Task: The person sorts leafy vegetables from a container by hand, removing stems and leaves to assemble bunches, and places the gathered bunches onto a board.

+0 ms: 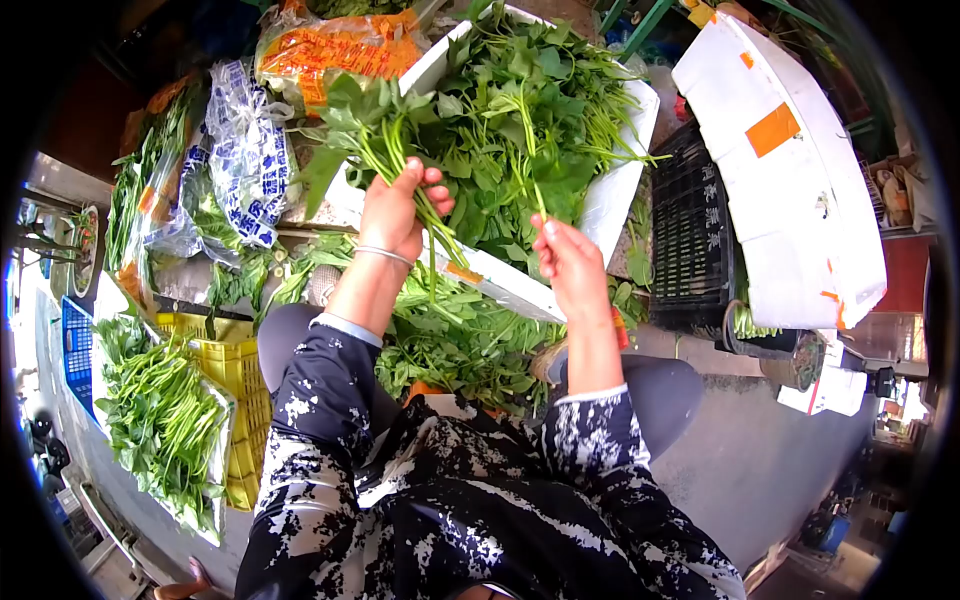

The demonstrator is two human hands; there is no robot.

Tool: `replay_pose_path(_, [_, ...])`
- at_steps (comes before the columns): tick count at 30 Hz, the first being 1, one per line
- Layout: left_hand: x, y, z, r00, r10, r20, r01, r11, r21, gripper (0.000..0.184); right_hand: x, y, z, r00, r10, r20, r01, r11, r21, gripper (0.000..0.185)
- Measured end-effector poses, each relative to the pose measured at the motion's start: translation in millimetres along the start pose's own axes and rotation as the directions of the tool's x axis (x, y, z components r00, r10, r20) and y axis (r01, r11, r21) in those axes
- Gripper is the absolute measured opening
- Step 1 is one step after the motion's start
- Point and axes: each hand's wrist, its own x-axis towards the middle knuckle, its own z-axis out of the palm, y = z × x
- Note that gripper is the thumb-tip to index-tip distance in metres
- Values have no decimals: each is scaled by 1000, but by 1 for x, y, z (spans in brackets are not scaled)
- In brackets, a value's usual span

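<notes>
Floor [725,435], perhaps concrete; left hand [393,212] grips leafy stems [388,150].

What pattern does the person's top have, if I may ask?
The top is black with white blotches (head view).

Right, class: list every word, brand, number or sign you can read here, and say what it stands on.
No text reads clearly enough to quote.
Blue characters, white plastic bag: too creased and blurred.
White characters, black plastic crate: too small.
Pale characters, orange-printed clear plastic bag: too blurred.
</notes>
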Motion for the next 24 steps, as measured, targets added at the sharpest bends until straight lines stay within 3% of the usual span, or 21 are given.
replay_pose_path(2, [-8,-2,8,999,-6,49,6,1000,-3,8,-14,10,14,999,-51,-18,51,999,13,24])
replay_pose_path(5, [-16,-14,21,990,-6,138,2,999,32,7,-32,14,21,989,-133,-64,125,986,-111,25])
replay_pose_path(11, [-15,-20,36,984,2,180,-25,991,128,21,-39,34,23,949,-299,-98,257,916,-309,20])
replay_pose_path(13, [-20,-19,40,974,50,221,-83,987,141,21,-40,39,22,865,-496,-73,370,729,-576,16])
replay_pose_path(17, [-18,-20,40,971,42,236,-79,986,147,25,-42,36,23,823,-563,-71,410,676,-612,14])
replay_pose_path(19, [-18,-22,41,970,48,239,-83,987,140,22,-40,38,19,864,-477,-160,328,776,-539,16])
replay_pose_path(21, [-17,-23,40,955,14,296,-48,993,107,22,-34,38,14,913,-302,-273,215,928,-305,16])
replay_pose_path(23, [-18,-21,39,947,-24,321,-18,991,129,20,-33,31,10,960,-127,-251,93,986,-140,19])
replay_pose_path(24, [-19,-19,40,932,-13,363,-25,995,98,19,-33,27,9,960,-127,-251,94,986,-138,19])
